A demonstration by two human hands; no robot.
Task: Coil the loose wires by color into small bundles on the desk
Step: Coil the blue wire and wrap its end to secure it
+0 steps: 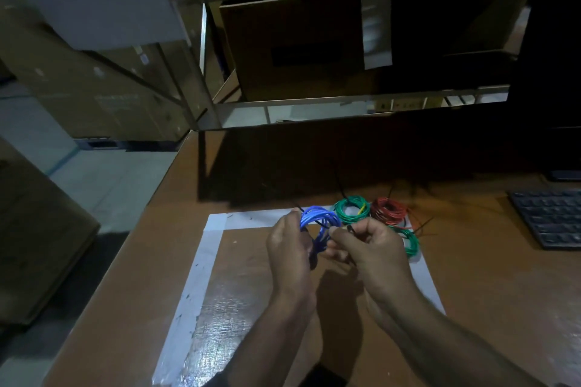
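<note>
— What are we holding up over the desk [471, 292] right now?

— We are holding the blue wire coil [319, 223] between both hands, lifted off the wood, above the white tape outline [207, 261].

— How are our hands sitting on it?

— Our left hand [290, 248] is curling its fingers around the left side of the coil, gripping the loops. Our right hand [364, 248] is closing in from the right, thumb and fingertips pinching at the coil's right edge, where a thin black tie [352, 228] is sticking out. Whether we are pinching the tie alone or the wire with it, we cannot tell.

— So neither hand is relaxed?

— No, both are clenching on something.

— Which way is the coil facing?

— It is standing up on edge, tilted, its top arc bulging away from us and its loops running down between our palms. The lower part is hiding behind our fingers.

— What are we seeing beyond it?

— Just past our knuckles a green coil [351, 210] is lying flat on the desk, and a red coil [389, 211] is lying right beside it, touching or nearly so. A second green coil [410, 243] is peeking out from behind our right hand. Loose black ties [423, 226] are lying near the red coil. A dark keyboard [550, 218] is sitting well to the right.
</note>
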